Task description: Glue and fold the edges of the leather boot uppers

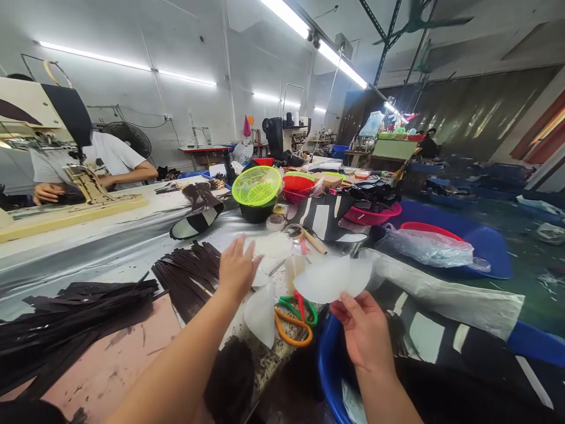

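Between thumb and fingers my right hand [364,324] pinches a thin white rounded piece of sheet material [331,278], held up over the table's edge. My left hand [238,266] reaches over the table with its fingers spread, beside a stack of white pieces [273,243]; whether it touches them I cannot tell. Below it, another white curved piece [260,315] lies near the edge. Orange-handled scissors [293,333] and a green-handled pair [311,312] rest between my hands. Dark strips [188,274] lie left of my left hand.
A blue tub [329,365] with black-and-white pieces [426,335] stands at right. A boot upper [196,209], a green basket [256,184] and a magnifier-like tool [313,240] are farther back. At left, a co-worker [119,156] sits behind a sewing machine [88,182].
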